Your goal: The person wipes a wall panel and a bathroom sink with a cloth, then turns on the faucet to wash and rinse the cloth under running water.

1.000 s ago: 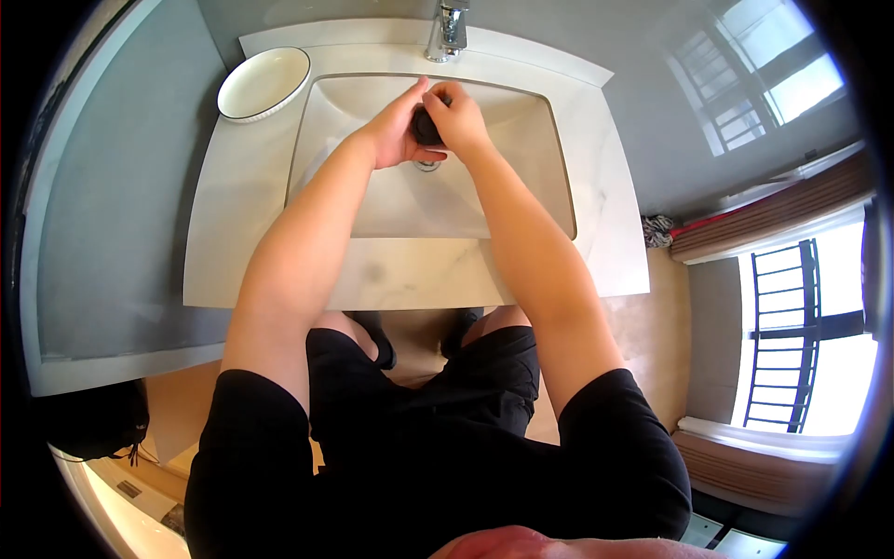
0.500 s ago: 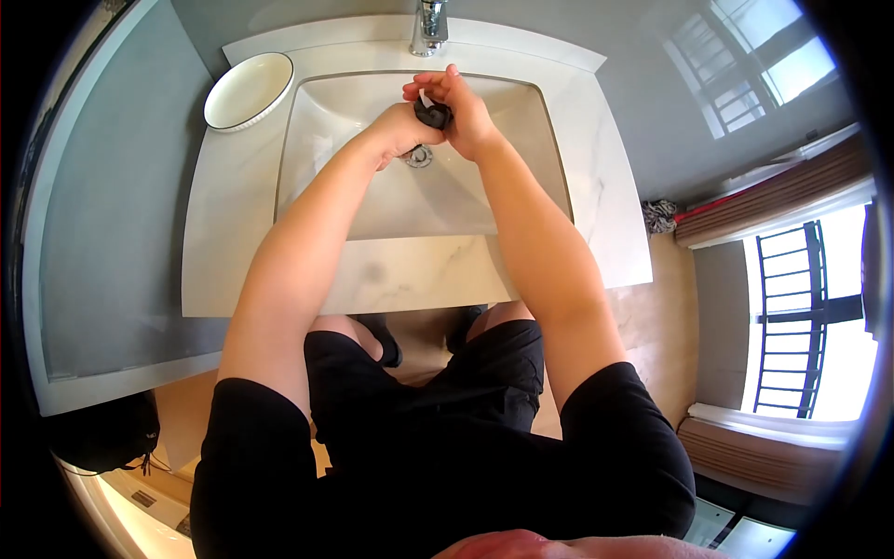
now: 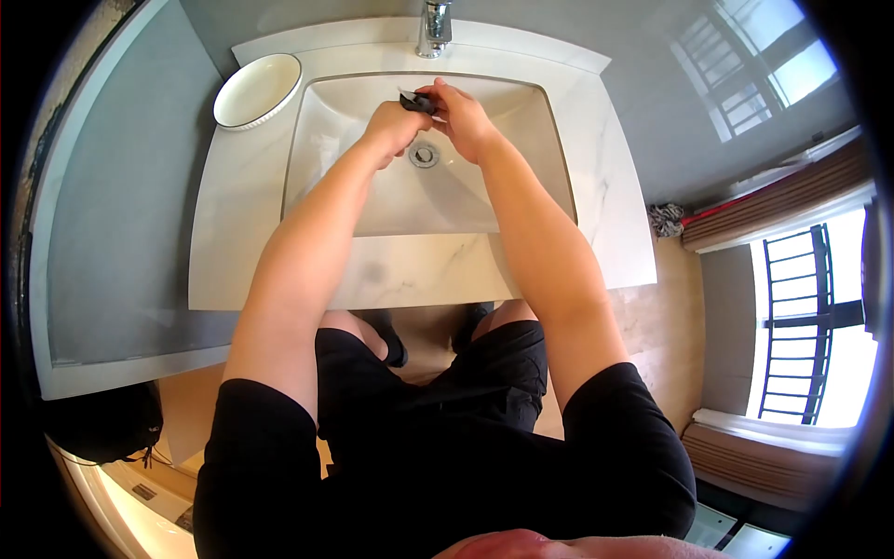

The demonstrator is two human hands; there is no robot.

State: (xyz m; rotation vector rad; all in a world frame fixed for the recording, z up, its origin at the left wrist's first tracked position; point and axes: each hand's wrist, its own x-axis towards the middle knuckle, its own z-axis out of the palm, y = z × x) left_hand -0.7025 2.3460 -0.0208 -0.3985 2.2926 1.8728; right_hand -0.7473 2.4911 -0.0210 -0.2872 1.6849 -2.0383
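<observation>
Over the white sink basin (image 3: 372, 210), both hands are close together around a small dark bunched item (image 3: 416, 102) with a pale tip. Its exact kind is not clear; it looks soft, like cloth. My left hand (image 3: 394, 129) is closed round the item's lower side, its fingers mostly hidden. At the item's right end, my right hand (image 3: 458, 114) has curled fingers gripping it, with the thumb side raised. The metal drain (image 3: 424, 155) lies just below the hands. A chrome faucet (image 3: 434, 28) stands behind the basin, above the hands in view.
A white oval dish with a dark rim (image 3: 258, 90) sits on the marble-look counter (image 3: 237, 242) at the back left. A grey glossy wall is behind. On the right are a mop head (image 3: 667, 220) and a barred window (image 3: 796, 326); a black bag (image 3: 107, 424) is lower left.
The dark item and my left hand have shifted slightly left. My right hand's fingers, spread above the item before, now curl in against it. The drain shows more fully.
</observation>
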